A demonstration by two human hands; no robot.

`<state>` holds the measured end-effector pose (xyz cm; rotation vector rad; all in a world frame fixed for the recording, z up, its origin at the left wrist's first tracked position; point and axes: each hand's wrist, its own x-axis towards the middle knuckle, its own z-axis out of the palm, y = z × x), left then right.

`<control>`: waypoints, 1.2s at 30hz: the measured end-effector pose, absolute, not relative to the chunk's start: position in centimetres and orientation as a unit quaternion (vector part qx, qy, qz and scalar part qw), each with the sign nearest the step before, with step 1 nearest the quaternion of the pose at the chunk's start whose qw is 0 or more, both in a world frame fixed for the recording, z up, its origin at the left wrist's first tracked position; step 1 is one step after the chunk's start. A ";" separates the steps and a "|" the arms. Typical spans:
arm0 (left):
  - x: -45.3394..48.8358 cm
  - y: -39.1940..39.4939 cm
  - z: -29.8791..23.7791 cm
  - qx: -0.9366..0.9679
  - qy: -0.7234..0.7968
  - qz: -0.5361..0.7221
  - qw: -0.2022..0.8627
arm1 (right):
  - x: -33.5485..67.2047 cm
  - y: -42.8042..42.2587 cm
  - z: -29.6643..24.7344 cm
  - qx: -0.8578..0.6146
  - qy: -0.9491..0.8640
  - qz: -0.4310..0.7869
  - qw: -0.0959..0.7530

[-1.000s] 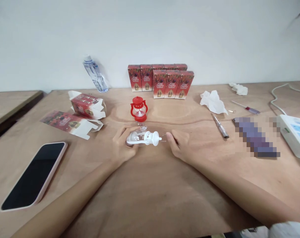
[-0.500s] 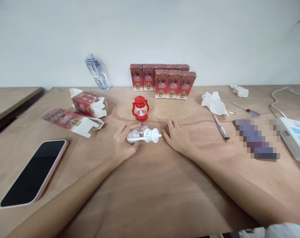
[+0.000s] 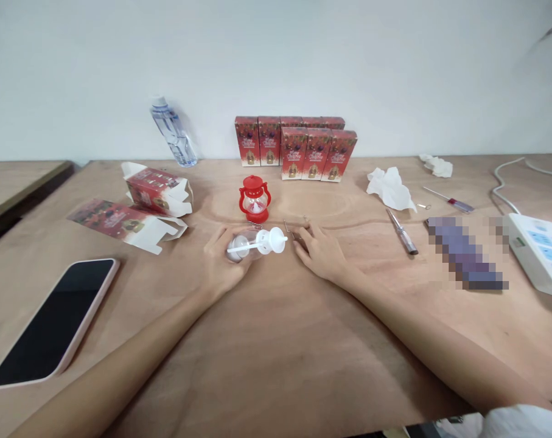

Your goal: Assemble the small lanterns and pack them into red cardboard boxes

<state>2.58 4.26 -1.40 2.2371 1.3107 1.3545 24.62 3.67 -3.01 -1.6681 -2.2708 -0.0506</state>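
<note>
My left hand (image 3: 223, 258) is wrapped round a small white lantern (image 3: 271, 241), which is tipped on its side with its white top pointing right. Its clear body is partly covered by my fingers. To the right, my right hand (image 3: 320, 250) rests low over the table, fingers curled on a thin bent wire (image 3: 286, 226) whose ends show past the fingertips. A red lantern (image 3: 255, 199) with a clear middle stands upright just beyond both hands. Another bit of wire (image 3: 255, 225) lies at its foot, partly hidden by the white lantern.
Several red printed boxes (image 3: 319, 155) stand against the wall, by a water bottle (image 3: 173, 132). Opened boxes (image 3: 159, 191) and a phone (image 3: 54, 322) lie left. Rightward are crumpled tissue (image 3: 389, 187), screwdrivers (image 3: 402, 232), a pixelated dark object (image 3: 465, 252) and a power strip (image 3: 540, 243).
The whole view has shifted slightly. The white lantern has turned a little in my left hand, its top tilting upward. The wire at my right fingertips has changed angle and now reaches farther left.
</note>
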 end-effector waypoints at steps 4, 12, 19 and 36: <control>2.6 4.3 -1.4 0.755 0.450 0.463 0.115 | 24.6 3.6 -2.9 -0.571 -0.805 -0.011 0.160; 2.6 4.3 -1.1 0.742 0.466 0.462 0.136 | 24.5 3.2 -2.6 -0.591 -0.779 -0.047 0.204; 2.4 4.7 -1.2 0.700 0.482 0.484 0.209 | 24.8 3.7 -3.4 -0.579 -0.787 -0.054 0.205; 2.4 5.3 -2.7 0.710 0.433 0.490 0.260 | 24.7 3.3 -3.5 -0.433 -0.814 -0.075 0.379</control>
